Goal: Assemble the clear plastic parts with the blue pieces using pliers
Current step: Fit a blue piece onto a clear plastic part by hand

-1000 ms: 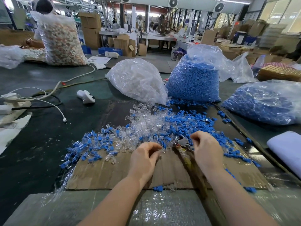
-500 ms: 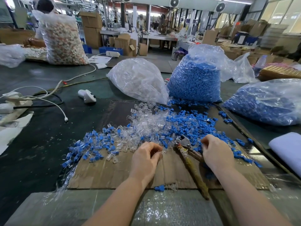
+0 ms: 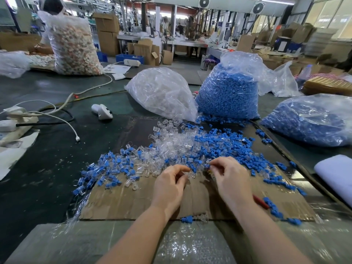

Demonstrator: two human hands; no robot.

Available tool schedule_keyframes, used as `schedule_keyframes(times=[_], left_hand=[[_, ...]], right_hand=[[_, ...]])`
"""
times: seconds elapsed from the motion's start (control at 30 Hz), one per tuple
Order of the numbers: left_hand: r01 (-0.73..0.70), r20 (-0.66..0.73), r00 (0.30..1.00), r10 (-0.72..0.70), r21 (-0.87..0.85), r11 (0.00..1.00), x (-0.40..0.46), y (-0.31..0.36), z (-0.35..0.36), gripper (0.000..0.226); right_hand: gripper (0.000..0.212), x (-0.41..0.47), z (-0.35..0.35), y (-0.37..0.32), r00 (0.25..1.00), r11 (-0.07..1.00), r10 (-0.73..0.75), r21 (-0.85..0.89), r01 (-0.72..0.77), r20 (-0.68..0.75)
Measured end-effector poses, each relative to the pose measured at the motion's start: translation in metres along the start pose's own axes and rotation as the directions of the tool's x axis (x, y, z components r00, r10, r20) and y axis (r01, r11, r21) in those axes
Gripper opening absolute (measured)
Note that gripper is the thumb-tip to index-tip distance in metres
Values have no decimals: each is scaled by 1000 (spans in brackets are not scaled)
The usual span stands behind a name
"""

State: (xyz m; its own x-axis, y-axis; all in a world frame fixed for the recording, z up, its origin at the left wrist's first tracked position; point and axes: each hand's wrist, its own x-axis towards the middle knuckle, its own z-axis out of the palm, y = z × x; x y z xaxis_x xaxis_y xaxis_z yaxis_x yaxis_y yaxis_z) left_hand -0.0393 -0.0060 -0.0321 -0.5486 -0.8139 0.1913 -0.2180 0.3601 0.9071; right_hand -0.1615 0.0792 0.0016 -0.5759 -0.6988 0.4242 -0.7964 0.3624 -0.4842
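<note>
Right hand (image 3: 229,180) moved off pliers (image 3: 260,201) | pinches blue piece (image 3: 207,165) | left hand (image 3: 169,184) apparently pinches clear part (image 3: 191,174)

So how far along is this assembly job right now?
Early. Done: assembled blue-and-clear pieces lie left on the cardboard. In hand: left hand pinches a clear part, right hand a blue piece. Left: the loose pile and full bags.

Bare arms, bare hands

Both forearms run uncovered from the lower frame edge; left hand (image 3: 168,187) and right hand (image 3: 231,182) wear no gloves, rings or watch (no sleeve shows).
</note>
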Motion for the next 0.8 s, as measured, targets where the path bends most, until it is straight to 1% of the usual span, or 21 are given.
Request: schedule_keyframes(times=[0.1,0.2,0.3,0.37,0.43,0.53,0.6,0.7,0.8], left_hand=[[13,-4,1000,-13,-13,1000,0,1,0,23],[9,-8,1000,-9,-2,1000,0,1,0,21],[-3,-15,1000,4,37,999,0,1,0,19],[-3,-13,1000,4,43,999,0,1,0,18],[3,-10,1000,-3,31,1000,1,2,0,18],[17,-5,1000,-17,-7,1000,0,4,0,19],[18,-3,1000,-18,-28,999,-1,5,-1,20],[6,-6,1000,-6,-28,1000,-2,7,-2,18],[9,13,1000,-9,-22,1000,-2,7,-2,21]], right_hand=[[8,-14,12,-7,999,999,-30,10,30,-10],[6,-20,18,-8,998,995,-64,-73,62,-27],[15,-23,19,-9,992,978,-117,-180,106,-52],[18,-24,19,-7,988,972,-133,-207,115,-75],[15,-24,19,-7,989,985,-108,-146,92,-106],[7,-26,19,-7,982,994,-94,38,101,-166],[8,-29,20,-7,982,985,-105,119,124,-155],[7,-34,22,-8,985,976,-143,152,157,-98],[8,-36,23,-9,980,978,-169,103,181,-108]])
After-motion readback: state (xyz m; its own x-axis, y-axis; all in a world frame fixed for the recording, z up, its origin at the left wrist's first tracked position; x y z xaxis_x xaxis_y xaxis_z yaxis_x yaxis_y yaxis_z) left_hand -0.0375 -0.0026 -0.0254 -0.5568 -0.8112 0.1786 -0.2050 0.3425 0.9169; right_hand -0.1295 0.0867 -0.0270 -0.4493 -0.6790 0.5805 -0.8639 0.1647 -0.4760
